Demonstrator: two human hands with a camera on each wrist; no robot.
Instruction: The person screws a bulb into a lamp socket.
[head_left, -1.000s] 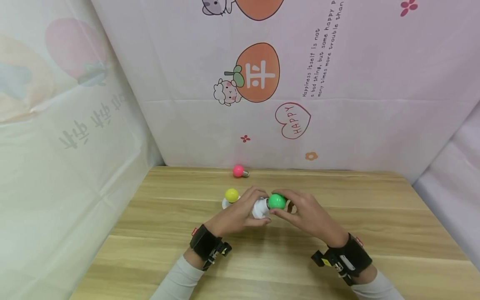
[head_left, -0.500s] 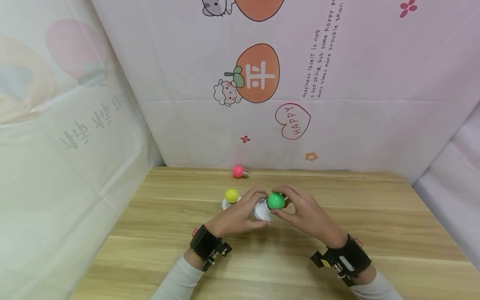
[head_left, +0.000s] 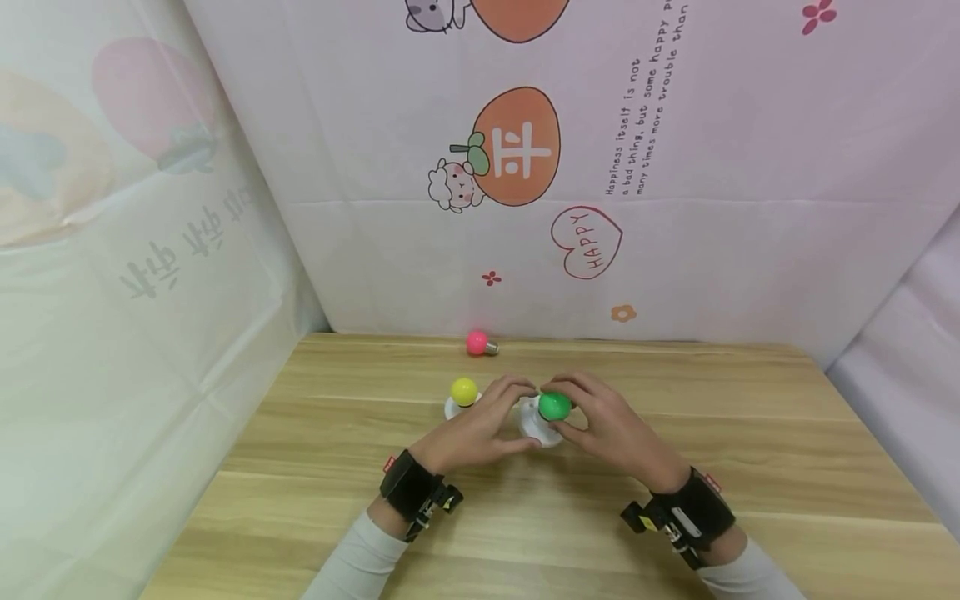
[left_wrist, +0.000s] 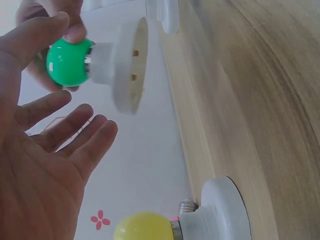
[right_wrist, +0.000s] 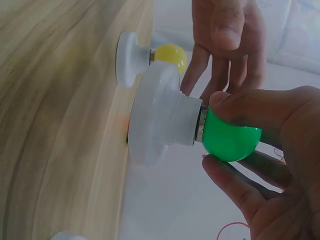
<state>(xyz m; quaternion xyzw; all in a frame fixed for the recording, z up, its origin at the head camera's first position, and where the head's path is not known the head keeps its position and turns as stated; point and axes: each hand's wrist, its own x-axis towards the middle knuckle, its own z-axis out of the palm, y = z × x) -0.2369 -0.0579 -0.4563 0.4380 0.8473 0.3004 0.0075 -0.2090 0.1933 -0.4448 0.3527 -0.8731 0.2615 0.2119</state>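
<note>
Lowered green bulb (head_left: pixel 555 406) hides its white socket (head_left: pixel 537 427).

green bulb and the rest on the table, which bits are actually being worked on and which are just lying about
In hand:
green bulb, gripped by the right hand
white socket base, with the green bulb in it
left hand, open beside it

Lying about:
yellow bulb in its own white base
pink bulb, loose by the wall
</note>
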